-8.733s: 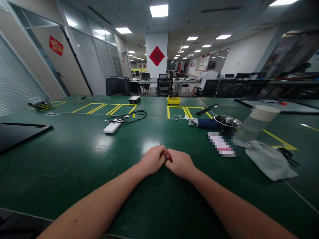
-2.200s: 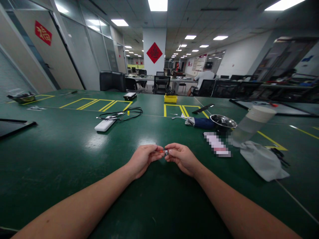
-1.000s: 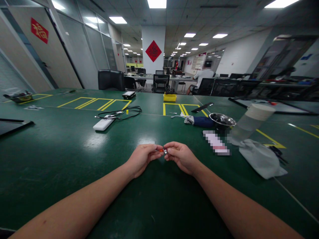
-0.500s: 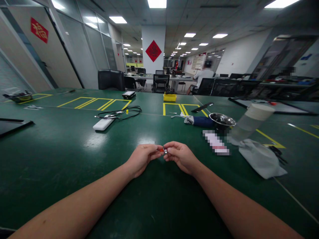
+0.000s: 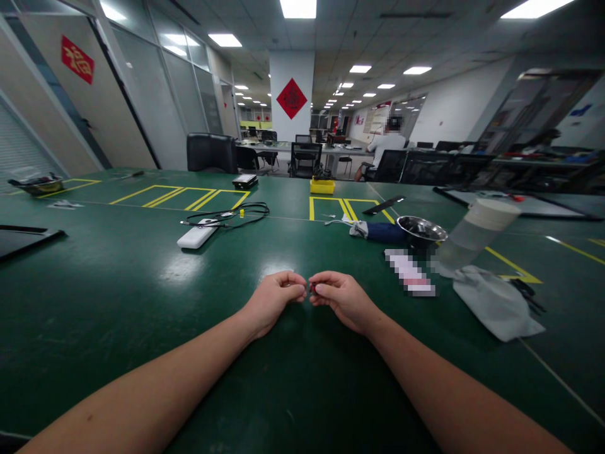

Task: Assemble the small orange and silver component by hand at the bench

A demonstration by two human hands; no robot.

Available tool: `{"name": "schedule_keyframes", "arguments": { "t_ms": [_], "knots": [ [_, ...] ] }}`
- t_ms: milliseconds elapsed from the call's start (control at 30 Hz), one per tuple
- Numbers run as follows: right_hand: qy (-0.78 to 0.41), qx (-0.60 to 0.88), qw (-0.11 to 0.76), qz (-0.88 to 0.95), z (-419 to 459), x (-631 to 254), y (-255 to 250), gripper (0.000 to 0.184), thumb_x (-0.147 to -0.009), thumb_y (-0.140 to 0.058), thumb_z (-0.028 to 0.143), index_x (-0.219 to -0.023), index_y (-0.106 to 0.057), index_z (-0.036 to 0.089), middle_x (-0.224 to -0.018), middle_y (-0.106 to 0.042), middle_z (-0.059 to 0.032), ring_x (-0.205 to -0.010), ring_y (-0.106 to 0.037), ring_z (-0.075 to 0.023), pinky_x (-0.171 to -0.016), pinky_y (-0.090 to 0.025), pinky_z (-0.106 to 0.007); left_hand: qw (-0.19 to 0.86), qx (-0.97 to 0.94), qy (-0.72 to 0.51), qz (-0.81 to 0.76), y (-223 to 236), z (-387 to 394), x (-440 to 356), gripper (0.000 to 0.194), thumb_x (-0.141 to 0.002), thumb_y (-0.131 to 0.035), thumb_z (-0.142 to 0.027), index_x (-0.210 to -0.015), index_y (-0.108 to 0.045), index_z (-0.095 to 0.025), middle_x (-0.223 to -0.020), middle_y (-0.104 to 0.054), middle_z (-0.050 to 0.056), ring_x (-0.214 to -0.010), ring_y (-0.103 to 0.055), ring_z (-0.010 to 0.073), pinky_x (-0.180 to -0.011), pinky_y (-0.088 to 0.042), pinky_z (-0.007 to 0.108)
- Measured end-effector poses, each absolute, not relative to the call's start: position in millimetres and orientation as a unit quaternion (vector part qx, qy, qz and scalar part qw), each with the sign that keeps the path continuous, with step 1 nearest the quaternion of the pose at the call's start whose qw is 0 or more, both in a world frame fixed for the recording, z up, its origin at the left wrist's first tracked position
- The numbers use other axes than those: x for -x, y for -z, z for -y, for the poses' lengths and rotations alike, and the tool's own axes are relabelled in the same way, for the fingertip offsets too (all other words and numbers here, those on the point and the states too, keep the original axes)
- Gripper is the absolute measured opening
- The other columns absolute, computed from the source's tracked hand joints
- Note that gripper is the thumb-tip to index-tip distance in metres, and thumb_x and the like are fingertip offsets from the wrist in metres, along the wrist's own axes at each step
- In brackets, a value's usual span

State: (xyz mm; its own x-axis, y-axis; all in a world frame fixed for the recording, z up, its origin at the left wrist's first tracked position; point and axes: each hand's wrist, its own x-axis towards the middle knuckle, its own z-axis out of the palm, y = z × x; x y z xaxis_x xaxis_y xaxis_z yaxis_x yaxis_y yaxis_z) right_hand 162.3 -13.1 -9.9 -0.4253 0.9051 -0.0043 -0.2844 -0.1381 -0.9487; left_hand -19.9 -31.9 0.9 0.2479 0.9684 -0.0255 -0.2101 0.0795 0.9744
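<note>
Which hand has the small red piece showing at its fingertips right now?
The right hand: the small red piece peeks out beside its thumb. At the left hand, no piece can be made out.

On the door (image 5: 108, 126) to my left I can read one gold character, 福, on a red sign (image 5: 77, 59). The darker character on the red diamond (image 5: 292, 98) ahead, on the pillar (image 5: 292, 131), is too faint for me to make out.
</note>
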Motion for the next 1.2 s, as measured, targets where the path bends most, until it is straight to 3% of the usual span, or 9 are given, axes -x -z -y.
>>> {"name": "schedule_keyframes", "arguments": {
  "t_ms": [267, 700, 1000, 1200],
  "knots": [
    [-0.666, 0.343, 0.442, 0.493, 13.6, -161.4, 10.4, 0.03, -0.073, -0.074, 0.03, -0.098, -0.068, 0.014, -0.078, -0.067, -0.0052, -0.065, -0.065, -0.015, -0.06, -0.052, -0.028, 0.681, -0.421, -0.474, -0.366, -2.7, 30.6, 21.7, 0.019, -0.079, -0.065, -0.026, -0.086, -0.07, -0.009, -0.091, -0.069, 0.012, -0.082, -0.065, 0.016, -0.082, -0.051, 0.028],
    [-0.713, 0.29, 0.443, 0.46, 11.2, -164.3, 11.9, 0.025, -0.08, -0.067, 0.034, -0.095, -0.067, 0.014, -0.087, -0.068, -0.009, -0.07, -0.067, -0.0181, -0.064, -0.054, -0.032, 0.696, -0.418, -0.468, -0.349, -3.2, 30.0, 21.9, 0.024, -0.081, -0.063, -0.03, -0.087, -0.071, -0.008, -0.092, -0.069, 0.014, -0.082, -0.066, 0.0172, -0.082, -0.051, 0.028],
    [-0.681, 0.333, 0.45, 0.472, 13.7, -161.4, 9.8, 0.028, -0.072, -0.073, 0.024, -0.097, -0.065, 0.015, -0.089, -0.067, -0.0059, -0.072, -0.068, -0.0171, -0.066, -0.054, -0.029, 0.625, -0.484, -0.483, -0.378, -1.4, 32.2, 21.0, 0.015, -0.072, -0.07, -0.016, -0.086, -0.067, -0.013, -0.083, -0.067, 0.004, -0.072, -0.061, 0.01, -0.07, -0.048, 0.02],
    [-0.681, 0.318, 0.448, 0.484, 13.0, -161.9, 11.7, 0.025, -0.075, -0.072, 0.026, -0.097, -0.065, 0.015, -0.086, -0.066, -0.0058, -0.071, -0.067, -0.0157, -0.067, -0.054, -0.029, 0.663, -0.439, -0.474, -0.379, -1.1, 29.6, 21.1, 0.014, -0.076, -0.065, -0.017, -0.088, -0.069, -0.01, -0.091, -0.068, 0.01, -0.078, -0.064, 0.0126, -0.077, -0.051, 0.023]
  ]
}}
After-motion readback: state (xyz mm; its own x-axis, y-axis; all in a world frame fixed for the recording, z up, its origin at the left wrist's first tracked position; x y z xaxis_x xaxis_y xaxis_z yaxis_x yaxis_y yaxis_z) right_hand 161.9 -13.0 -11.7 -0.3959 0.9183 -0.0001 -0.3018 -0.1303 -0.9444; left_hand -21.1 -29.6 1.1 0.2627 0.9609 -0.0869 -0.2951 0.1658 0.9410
